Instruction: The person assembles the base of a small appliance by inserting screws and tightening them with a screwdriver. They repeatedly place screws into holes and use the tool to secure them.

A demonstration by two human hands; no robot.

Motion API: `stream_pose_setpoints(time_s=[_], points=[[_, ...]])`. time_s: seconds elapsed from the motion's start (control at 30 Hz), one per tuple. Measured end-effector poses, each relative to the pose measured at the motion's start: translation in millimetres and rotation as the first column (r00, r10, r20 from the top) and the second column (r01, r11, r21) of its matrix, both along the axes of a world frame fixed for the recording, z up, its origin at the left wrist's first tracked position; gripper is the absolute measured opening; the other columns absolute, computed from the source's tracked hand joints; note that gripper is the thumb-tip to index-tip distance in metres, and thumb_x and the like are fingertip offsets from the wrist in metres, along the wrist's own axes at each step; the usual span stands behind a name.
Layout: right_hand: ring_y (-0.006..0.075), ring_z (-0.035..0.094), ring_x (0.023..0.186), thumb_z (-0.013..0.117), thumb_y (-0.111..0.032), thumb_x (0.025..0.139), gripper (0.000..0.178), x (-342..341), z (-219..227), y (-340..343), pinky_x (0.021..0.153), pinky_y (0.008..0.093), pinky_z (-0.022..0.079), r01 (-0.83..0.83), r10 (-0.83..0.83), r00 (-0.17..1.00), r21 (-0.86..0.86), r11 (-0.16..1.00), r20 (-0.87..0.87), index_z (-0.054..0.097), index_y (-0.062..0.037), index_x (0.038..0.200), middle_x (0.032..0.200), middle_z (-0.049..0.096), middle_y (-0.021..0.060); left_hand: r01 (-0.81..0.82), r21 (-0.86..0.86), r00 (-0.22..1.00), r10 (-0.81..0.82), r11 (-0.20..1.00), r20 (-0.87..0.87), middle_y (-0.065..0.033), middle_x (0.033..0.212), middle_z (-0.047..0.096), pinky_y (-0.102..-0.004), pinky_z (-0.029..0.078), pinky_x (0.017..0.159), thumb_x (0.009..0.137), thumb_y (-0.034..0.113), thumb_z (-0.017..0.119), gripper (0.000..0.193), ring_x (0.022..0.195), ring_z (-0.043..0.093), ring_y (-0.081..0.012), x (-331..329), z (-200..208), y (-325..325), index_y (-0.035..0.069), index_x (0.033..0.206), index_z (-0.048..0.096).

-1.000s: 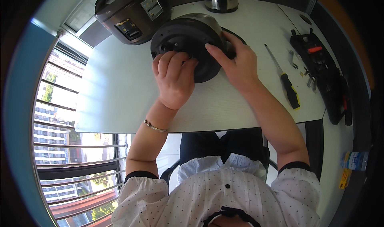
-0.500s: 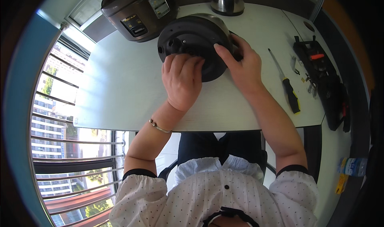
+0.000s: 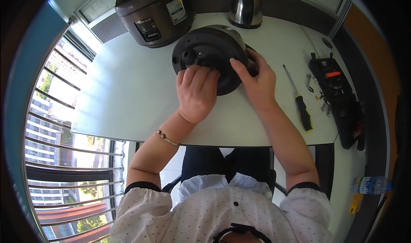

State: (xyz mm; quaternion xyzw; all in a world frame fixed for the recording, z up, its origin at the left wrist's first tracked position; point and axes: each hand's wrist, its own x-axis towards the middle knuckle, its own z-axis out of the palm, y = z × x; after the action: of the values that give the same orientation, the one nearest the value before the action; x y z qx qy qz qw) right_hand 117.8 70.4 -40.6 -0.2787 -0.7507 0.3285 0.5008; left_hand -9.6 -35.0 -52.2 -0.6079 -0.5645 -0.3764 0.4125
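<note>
An electric kettle (image 3: 227, 54) with a metal body lies tipped on the table, its round black underside facing me. My right hand (image 3: 257, 78) grips it at the right, fingers round the dark handle and thumb pressed on the rim of the base. My left hand (image 3: 196, 89) is at the lower middle of the underside, its fingers bent and bunched close to the central socket. The fingertips are hidden behind the hand, so what they pinch cannot be made out.
A brown rice cooker (image 3: 156, 18) stands at the back left, and a second metal kettle (image 3: 246, 7) behind. To the right lie a yellow-black screwdriver (image 3: 302, 104), several small metal bits (image 3: 323, 99) and a black tool case (image 3: 336, 84). A plastic bottle (image 3: 370, 185) is at the far right.
The whole view has shifted slightly, so everything sits lower in the picture. Both hands stay on the kettle, with the left fingers still bunched at its underside.
</note>
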Motion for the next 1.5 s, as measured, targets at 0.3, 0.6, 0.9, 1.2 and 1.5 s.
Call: stream_pose_setpoints(time_s=[0.3, 0.6, 0.9, 1.2, 1.5], points=[[0.0369, 0.065, 0.076, 0.077, -0.047, 0.073, 0.067, -4, -20, 12, 0.070, 0.0399, 0.052, 0.019, -0.018, 0.998, 0.026, 0.999, -0.056, 0.061, 0.0088, 0.106, 0.082, 0.067, 0.0224, 0.141, -0.129, 0.986, -0.151, 0.982, -0.072, -0.0098, 0.094, 0.061, -0.0403, 0.046, 0.077, 0.067, -0.001, 0.070, 0.021, 0.091, 0.057, -0.0296, -16, 10, -1, 0.003, 0.087, 0.067], [0.0359, 0.057, 0.078, 0.078, -0.045, 0.071, 0.067, -1, -17, 8, 0.074, 0.0415, 0.046, 0.120, -0.121, 0.993, 0.196, 0.973, -0.006, 0.060, 0.0060, 0.110, 0.087, 0.062, 0.0220, -0.041, -0.128, 0.999, 0.045, 0.991, 0.030, -0.0114, 0.094, 0.059, -0.0435, 0.043, 0.081, 0.081, 0.003, 0.063, 0.010, 0.089, 0.055, -0.0323, -1, -1, 5, 0.002, 0.091, 0.061], [0.0344, 0.055, 0.083, 0.076, -0.046, 0.073, 0.070, -7, -19, 1, 0.080, 0.0414, 0.044, 0.169, -0.174, 0.985, 0.186, 0.968, 0.011, 0.058, 0.0081, 0.114, 0.090, 0.063, 0.0202, 0.056, -0.175, 0.940, 0.008, 0.983, 0.342, -0.0140, 0.090, 0.061, -0.0436, 0.046, 0.078, 0.084, 0.001, 0.062, 0.004, 0.082, 0.056, -0.0324, -6, -6, 3, -0.002, 0.086, 0.060], [0.0358, 0.052, 0.081, 0.073, -0.050, 0.074, 0.072, -8, -22, 4, 0.079, 0.0422, 0.041, 0.127, -0.128, 0.992, 0.188, 0.974, -0.012, 0.056, 0.0080, 0.113, 0.082, 0.058, 0.0208, -0.088, -0.115, 0.995, 0.082, 0.990, -0.055, -0.0125, 0.092, 0.060, -0.0443, 0.046, 0.079, 0.087, 0.004, 0.061, 0.007, 0.089, 0.056, -0.0325, -6, -3, 3, -0.002, 0.090, 0.063], [0.0367, 0.055, 0.084, 0.076, -0.047, 0.072, 0.068, -5, -18, 4, 0.080, 0.0436, 0.042, 0.116, -0.128, 0.990, 0.166, 0.979, 0.061, 0.059, 0.0056, 0.111, 0.091, 0.062, 0.0214, -0.017, -0.172, 0.943, 0.073, 0.985, 0.326, -0.0122, 0.083, 0.060, -0.0434, 0.045, 0.074, 0.084, 0.008, 0.063, 0.006, 0.081, 0.056, -0.0340, -1, -7, 9, 0.003, 0.087, 0.061]])
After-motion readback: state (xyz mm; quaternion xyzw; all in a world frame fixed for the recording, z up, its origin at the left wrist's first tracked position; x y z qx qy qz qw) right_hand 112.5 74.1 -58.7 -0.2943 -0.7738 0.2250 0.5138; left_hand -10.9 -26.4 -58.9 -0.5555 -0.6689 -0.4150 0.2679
